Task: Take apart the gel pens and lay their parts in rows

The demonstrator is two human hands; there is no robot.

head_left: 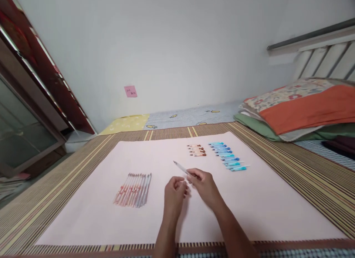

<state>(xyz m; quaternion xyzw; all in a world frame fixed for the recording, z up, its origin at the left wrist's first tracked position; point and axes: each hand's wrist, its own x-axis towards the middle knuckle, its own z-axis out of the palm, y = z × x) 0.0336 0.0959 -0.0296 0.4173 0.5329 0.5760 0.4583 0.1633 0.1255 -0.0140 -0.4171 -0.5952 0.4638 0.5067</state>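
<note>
My right hand (203,182) pinches a thin clear pen (181,167) whose tip points up and to the left over the pale pink sheet (249,210). My left hand (174,193) is just beside it, fingers curled together; what it holds, if anything, is hidden. A row of several clear pen barrels (133,184) lies to the left of my hands. Farther back lie several small brown-tipped pieces (197,150) and a column of several blue pen caps (227,156).
The pink sheet lies on a striped woven mat (310,169) on a bed. Folded bedding and an orange pillow (302,108) are stacked at the right. A white wall with a pink sticky note (130,91) is behind. A dark cabinet (30,88) stands at the left.
</note>
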